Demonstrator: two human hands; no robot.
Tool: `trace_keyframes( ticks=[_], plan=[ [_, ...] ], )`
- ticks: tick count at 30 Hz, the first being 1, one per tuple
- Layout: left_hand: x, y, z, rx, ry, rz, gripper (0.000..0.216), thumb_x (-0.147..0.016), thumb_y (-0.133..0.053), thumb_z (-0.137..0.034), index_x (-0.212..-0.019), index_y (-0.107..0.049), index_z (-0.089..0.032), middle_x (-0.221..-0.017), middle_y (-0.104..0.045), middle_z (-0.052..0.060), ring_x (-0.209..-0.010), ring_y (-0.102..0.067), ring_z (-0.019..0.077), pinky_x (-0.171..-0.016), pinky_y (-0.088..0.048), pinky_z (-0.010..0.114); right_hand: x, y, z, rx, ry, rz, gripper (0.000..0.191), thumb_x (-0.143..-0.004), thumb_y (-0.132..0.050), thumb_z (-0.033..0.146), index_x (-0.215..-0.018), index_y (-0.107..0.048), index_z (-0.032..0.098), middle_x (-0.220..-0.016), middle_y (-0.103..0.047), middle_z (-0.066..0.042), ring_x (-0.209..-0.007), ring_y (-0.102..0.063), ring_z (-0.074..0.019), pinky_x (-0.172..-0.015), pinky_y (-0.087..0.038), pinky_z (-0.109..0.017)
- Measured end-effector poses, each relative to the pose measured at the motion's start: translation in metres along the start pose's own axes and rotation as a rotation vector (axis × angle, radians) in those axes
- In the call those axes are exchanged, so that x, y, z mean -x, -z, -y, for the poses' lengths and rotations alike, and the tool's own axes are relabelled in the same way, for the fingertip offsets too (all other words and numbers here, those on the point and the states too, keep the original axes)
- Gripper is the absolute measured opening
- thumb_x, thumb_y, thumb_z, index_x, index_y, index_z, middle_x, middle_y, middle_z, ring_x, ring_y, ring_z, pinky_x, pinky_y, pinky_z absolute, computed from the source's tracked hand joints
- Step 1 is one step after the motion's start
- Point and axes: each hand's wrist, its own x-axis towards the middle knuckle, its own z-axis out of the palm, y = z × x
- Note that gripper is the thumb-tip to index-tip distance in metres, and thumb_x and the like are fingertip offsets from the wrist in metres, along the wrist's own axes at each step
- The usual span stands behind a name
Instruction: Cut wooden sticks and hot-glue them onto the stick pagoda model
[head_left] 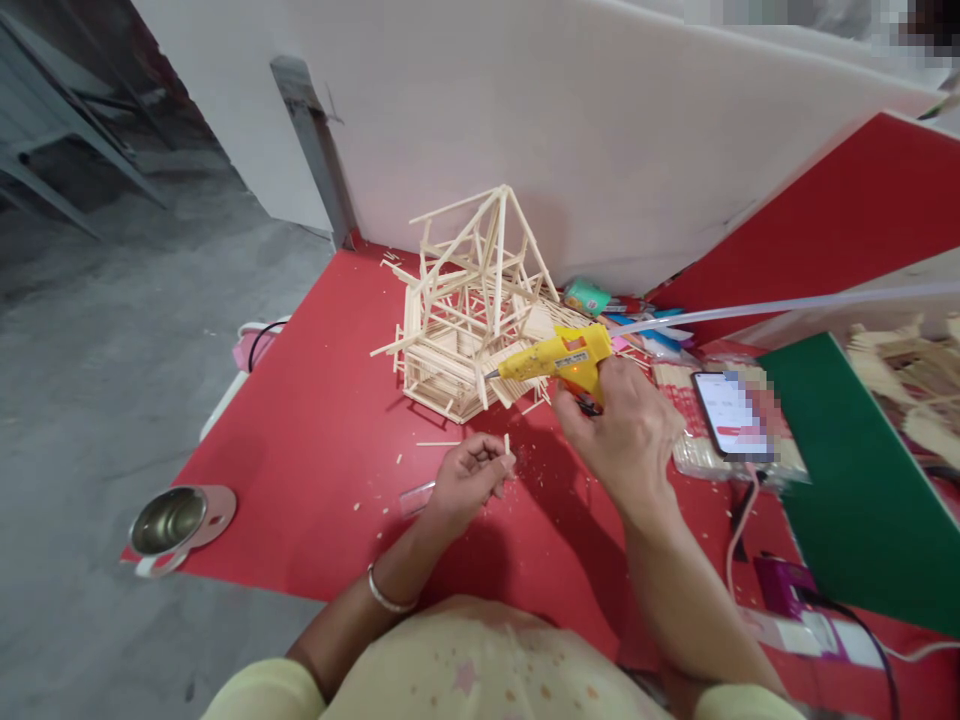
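Observation:
A small house frame of thin wooden sticks (469,310) stands on the red table (315,420) near the white wall. My right hand (626,430) grips a yellow glue gun (551,358), its nozzle pointing left at the frame's lower front edge. A long clear glue stick runs from the gun's back to the right. My left hand (469,478) is closed in a pinch on a short wooden stick (507,445), held upright a little in front of the frame. A bangle circles the left wrist.
A steel cup (166,520) sits on a lid at the table's near-left corner. A phone (727,412) lies on stick bundles to the right, beside a green board (855,480). Cables and a purple plug lie at the near right. Stick scraps litter the table.

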Motion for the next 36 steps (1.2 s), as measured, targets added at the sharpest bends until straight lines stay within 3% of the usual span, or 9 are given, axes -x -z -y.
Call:
trace_keyframes(
  ticks=[36],
  plan=[
    [-0.0003,0.0001,-0.0006,-0.009,0.006,-0.019,0.039,-0.072,-0.081,-0.05,-0.077,-0.06,-0.017,-0.058,-0.062,-0.002,-0.041,-0.047,0.0053,-0.041,-0.036,0.018,0.0022,-0.0001,-0.001,0.011,-0.032,0.024,0.027,-0.088,-0.057,0.034,-0.108,-0.063,0.017,-0.082,-0.064,-0.005,-0.071,-0.056,-0.0189,-0.061,-0.033,-0.03]
  ],
)
